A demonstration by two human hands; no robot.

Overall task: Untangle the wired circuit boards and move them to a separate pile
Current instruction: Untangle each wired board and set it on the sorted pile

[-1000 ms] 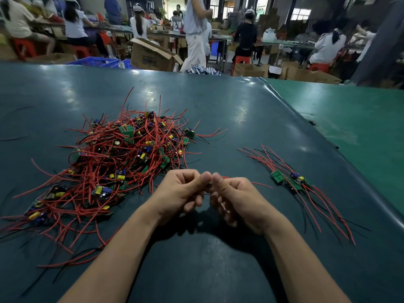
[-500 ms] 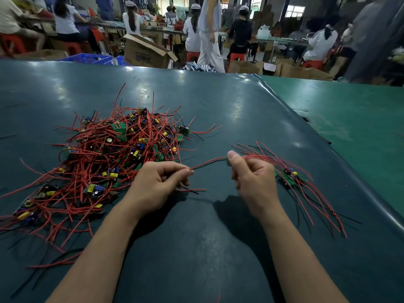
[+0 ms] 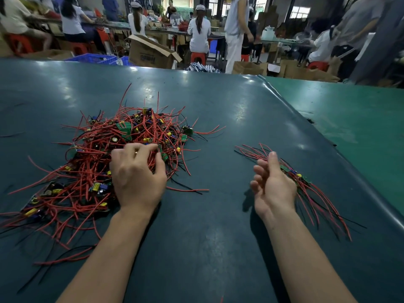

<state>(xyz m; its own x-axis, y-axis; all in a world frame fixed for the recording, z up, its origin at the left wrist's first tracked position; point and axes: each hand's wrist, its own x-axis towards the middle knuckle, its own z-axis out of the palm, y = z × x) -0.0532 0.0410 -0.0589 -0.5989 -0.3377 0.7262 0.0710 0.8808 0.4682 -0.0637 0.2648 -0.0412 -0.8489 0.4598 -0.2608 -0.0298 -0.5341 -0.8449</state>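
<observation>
Head view, one frame. Dark teal surface [image 3: 218,248] carries two groups of wired circuit boards. Tangled pile [image 3: 113,154], left of centre: many small green boards with yellow and blue components, knotted in red wires with a few black ones; loose wire ends fan out toward the near left edge and up toward the far side. Separate pile [image 3: 306,189], right side, well apart from the tangle: a few boards lying roughly parallel, red and black leads trailing toward the near right and a shorter spray pointing back toward the centre. Left hand [image 3: 136,176] sits palm down on the near right part of the tangled pile; fingers curled into the red wires, thumb [image 3: 160,165] pressed against strands beside a green board, so the grip is clenched on wires of the tangle. Which single board it has, cannot tell. Right hand [image 3: 273,184] is beside the separate pile, on its left edge, palm turned inward, fingers loosely extended; grip released, nothing held. Whether its far side touches the boards behind it cannot be told. A stray red wire [image 3: 190,190] with a black one lies on the surface between the two hands. To the right, a lighter green surface [image 3: 349,119] adjoins. Background: cardboard box [image 3: 150,51], blue crates [image 3: 96,59], red stools, seated and standing workers at long benches.
</observation>
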